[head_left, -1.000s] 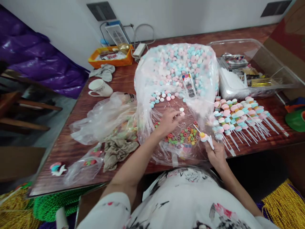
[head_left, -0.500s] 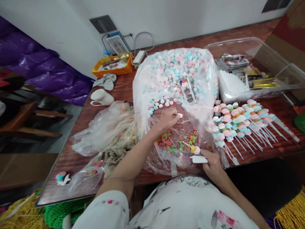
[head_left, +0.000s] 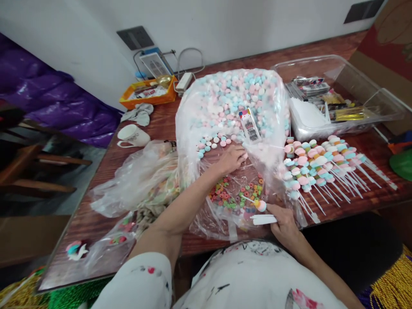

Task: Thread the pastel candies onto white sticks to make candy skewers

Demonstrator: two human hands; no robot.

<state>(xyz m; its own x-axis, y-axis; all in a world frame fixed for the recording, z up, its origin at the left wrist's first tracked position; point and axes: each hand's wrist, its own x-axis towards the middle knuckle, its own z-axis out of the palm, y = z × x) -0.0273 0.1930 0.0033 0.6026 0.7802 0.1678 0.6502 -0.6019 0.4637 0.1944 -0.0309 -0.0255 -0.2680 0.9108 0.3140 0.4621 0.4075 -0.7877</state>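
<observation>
My left hand (head_left: 232, 157) pinches a candy (head_left: 245, 155) at the mouth of the big bag (head_left: 225, 103). My right hand (head_left: 283, 223) grips a white stick (head_left: 263, 219) with candies near the counter (head_left: 161, 124) edge.

Left hand (head_left: 231, 159): fingertips curl down among the candies (head_left: 231, 98), hiding any piece pinched between them. Right hand (head_left: 283, 225): palm covers the stick's (head_left: 262, 219) lower end. Label (head_left: 249, 124) print too small to read. Clear bin (head_left: 341, 73) contents blurred by its wall. Green object (head_left: 402, 163) cut off at right edge.
</observation>
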